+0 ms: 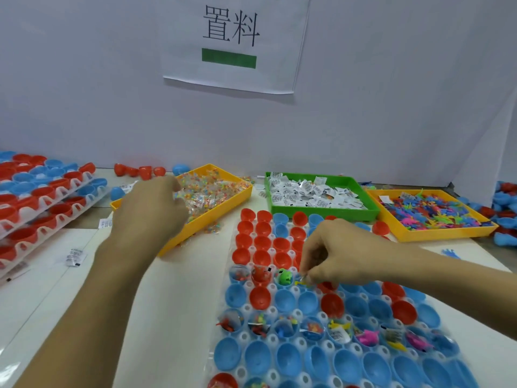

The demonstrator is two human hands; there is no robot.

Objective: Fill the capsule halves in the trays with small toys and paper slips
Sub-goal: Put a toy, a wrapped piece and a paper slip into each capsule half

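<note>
We are partway through filling the clear plastic tray of red and blue capsule halves (307, 303) that lies on the pale tabletop (173, 289). One full row near us already holds toys and slips, and a row further up has three filled cups. Our right hand (335, 256) is over the fourth cup of that row, fingers curled, pinching what looks like a small yellow toy (300, 282) at the cup's mouth. Our left hand (152, 211) reaches into the yellow plastic bin of clear-wrapped multicoloured toy packets (212, 191); its fingers are curled down among them, but motion blur keeps us from telling whether it has one.

Next, we judge, the right hand should let go inside the cup, and the left should bring a packet across to the same row. A slip must follow from the green plastic bin of white printed paper slips (316, 194). A second yellow bin of bright rubbery figures (430, 214) sits to the right.

The white paper sign (232, 43) on the wall reads "置料" above a green bar. Print on the slips is too small to read.
</note>
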